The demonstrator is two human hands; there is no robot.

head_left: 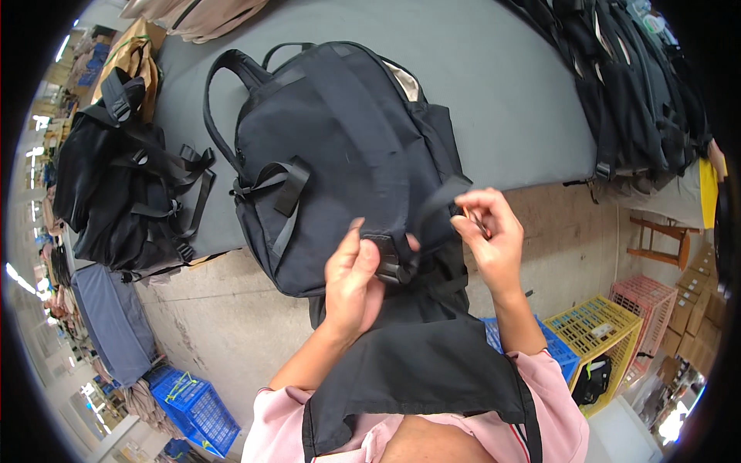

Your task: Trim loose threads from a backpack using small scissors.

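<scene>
A black backpack (324,139) lies on the grey table, its shoulder straps facing up and its loop handle at the far left. My left hand (355,278) is closed round the lower end of a wide padded shoulder strap (378,170), next to a black plastic buckle (392,272). My right hand (492,235) pinches a black webbing strap (441,202), which is smeared by motion. A small dark thing with a reddish edge shows between the right fingers; its kind is unclear. Another webbing strap (289,193) with a loose end lies on the bag's left side.
More black bags (116,177) with buckled straps sit at the table's left edge. Several black backpacks (633,92) are piled at the far right. Below stand a blue crate (193,409), a yellow crate (598,328), a pink crate (647,297) and a wooden stool (662,238).
</scene>
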